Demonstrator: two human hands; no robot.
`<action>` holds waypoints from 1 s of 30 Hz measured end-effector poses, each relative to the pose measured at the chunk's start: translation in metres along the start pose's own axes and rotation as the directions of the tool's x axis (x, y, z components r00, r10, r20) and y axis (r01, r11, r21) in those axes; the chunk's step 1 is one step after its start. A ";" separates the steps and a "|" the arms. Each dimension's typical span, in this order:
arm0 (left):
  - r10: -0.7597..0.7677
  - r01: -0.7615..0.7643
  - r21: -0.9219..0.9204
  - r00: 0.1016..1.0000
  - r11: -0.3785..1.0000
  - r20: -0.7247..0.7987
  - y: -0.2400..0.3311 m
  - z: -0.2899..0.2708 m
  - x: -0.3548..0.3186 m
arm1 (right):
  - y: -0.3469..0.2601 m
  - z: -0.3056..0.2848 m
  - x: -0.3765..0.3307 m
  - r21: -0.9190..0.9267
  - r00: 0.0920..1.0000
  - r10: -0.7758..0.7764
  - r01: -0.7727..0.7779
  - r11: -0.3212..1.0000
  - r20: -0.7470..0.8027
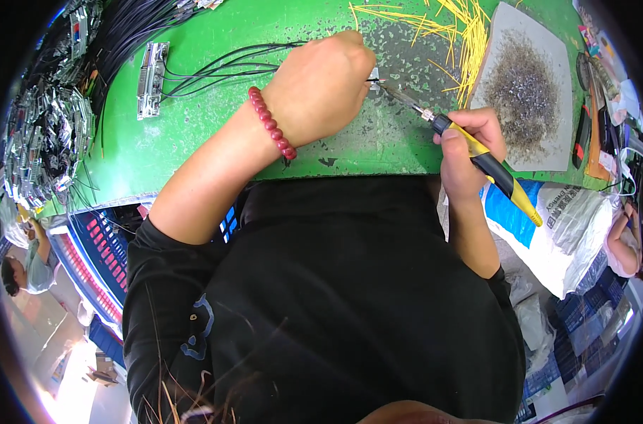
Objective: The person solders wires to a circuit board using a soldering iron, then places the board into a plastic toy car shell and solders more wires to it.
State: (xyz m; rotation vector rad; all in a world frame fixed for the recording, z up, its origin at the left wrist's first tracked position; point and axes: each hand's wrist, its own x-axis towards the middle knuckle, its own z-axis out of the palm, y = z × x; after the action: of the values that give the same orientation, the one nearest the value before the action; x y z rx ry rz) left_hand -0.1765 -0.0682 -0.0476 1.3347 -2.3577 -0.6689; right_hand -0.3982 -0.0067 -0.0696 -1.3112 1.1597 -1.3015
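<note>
My right hand [470,145] grips a yellow-and-black soldering iron [491,164] like a pen. Its metal tip points left, close to a small light piece [374,78] beside my left hand. My left hand [325,85], with a red bead bracelet at the wrist, is closed palm down over the ends of several thin black wires [229,63]. Those wires run left to a clear and silvery strip-shaped part [152,80] lying on the green tabletop [194,134]. The left fingertips are mostly hidden behind the hand, and so is their exact hold.
Thin yellow strips [470,42] lie scattered at the far right. Beside them, a grey board [502,42] carries a heap of dark crumbs. Many similar strip-shaped parts [49,141] and black wires [134,35] pile up on the left. A blue basket [99,240] stands below the table edge.
</note>
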 end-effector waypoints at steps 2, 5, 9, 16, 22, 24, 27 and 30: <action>-0.001 0.001 -0.004 1.000 1.000 -0.002 -0.001 0.001 0.000 | -0.003 0.001 0.001 -0.022 1.000 0.014 -0.013 1.000 0.024; 0.000 0.000 -0.004 1.000 1.000 0.002 -0.001 0.000 0.000 | -0.006 0.003 0.002 -0.031 0.998 0.055 -0.053 0.998 0.045; -0.018 0.018 0.006 1.000 1.000 0.008 0.001 -0.001 -0.001 | -0.007 0.005 0.003 -0.038 0.997 0.045 -0.043 0.998 0.061; -0.016 0.015 0.009 1.000 1.000 0.014 0.002 0.001 -0.001 | 0.005 -0.001 0.000 0.010 0.997 -0.066 0.067 0.998 -0.027; 0.001 -0.001 0.011 1.000 1.000 -0.003 0.001 0.000 0.000 | 0.000 0.001 0.002 -0.008 1.000 -0.007 0.007 1.000 0.007; -0.017 0.016 0.005 1.000 1.000 0.007 0.002 0.000 0.000 | 0.001 0.001 0.002 -0.013 1.000 -0.005 0.005 1.000 -0.001; -0.015 0.015 0.003 1.000 1.000 0.005 0.002 -0.001 -0.001 | 0.000 0.005 0.004 0.013 0.998 -0.056 0.057 0.998 -0.039; -0.035 0.036 -0.019 0.999 0.999 0.018 0.002 0.002 0.000 | -0.010 0.013 0.010 -0.002 0.996 -0.043 0.043 0.999 0.084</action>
State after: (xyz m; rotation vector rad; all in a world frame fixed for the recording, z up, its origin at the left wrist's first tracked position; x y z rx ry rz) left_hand -0.1785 -0.0672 -0.0480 1.3708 -2.3401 -0.7155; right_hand -0.3856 -0.0156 -0.0589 -1.3877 1.0815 -1.2632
